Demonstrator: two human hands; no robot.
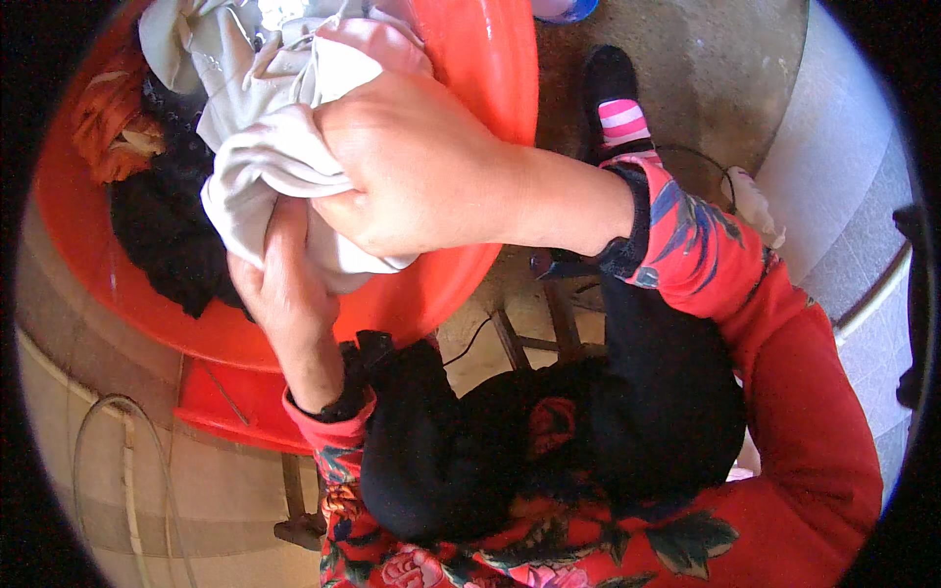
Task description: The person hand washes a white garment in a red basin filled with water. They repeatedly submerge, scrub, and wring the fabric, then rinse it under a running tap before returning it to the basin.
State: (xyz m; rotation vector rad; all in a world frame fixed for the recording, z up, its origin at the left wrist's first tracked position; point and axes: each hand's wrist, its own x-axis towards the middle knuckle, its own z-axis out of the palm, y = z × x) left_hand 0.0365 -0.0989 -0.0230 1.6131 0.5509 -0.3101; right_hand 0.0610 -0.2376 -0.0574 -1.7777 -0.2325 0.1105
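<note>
Both my hands grip a wet whitish cloth garment over a large red plastic basin. My right hand is closed on a bunched part of it, its fingers mostly hidden by the hand and fabric. Just below and to the left, my left hand holds a fold of the same garment, with its fingertips under the cloth. Black cloth lies in the basin left of my hands, and an orange-brown cloth rests near the basin's left wall. Some water glistens between the cloths.
Under the basin is a second red plastic surface. A wooden stool leg stands beyond my knees. A thin hose or cable loops at the lower left. A blue-rimmed container shows at the top edge. My shoe is on the floor.
</note>
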